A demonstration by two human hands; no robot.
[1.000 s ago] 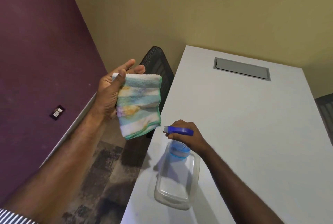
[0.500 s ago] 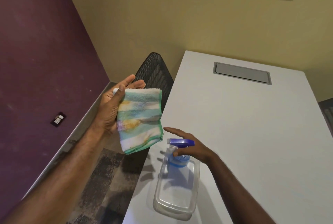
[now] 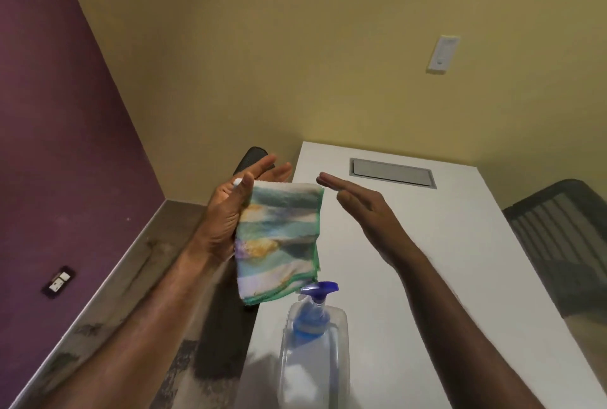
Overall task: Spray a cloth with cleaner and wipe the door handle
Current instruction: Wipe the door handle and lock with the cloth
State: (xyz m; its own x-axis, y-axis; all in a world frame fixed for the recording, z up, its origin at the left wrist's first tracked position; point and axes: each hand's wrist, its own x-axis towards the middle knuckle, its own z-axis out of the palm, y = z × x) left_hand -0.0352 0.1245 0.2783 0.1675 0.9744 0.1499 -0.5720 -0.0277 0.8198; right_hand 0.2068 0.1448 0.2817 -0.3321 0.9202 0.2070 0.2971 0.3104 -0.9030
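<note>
Far left of the frame there's a purple wall [image 3: 59, 112] with a small outlet [image 3: 58, 281] low on it, lower left. Moving in, the left hand [image 3: 230, 211] sits around the middle of the frame and holds a folded cloth [image 3: 279, 237] in striped teal, white and yellow. The thumb pins its top corner against the palm, with the fingers stretched out behind it. A dark chair back [image 3: 254, 158] peeks out just behind those fingers. Just right of the cloth, the right hand [image 3: 361, 205] hovers with fingers straight and flat, holding nothing, not quite touching the cloth. Below, bottom center, a spray bottle [image 3: 312, 343] with a blue trigger top stands on the white table [image 3: 460, 260], right under the cloth's lower edge. Second chair [image 3: 565, 244] at the far right. No door handle visible.
</note>
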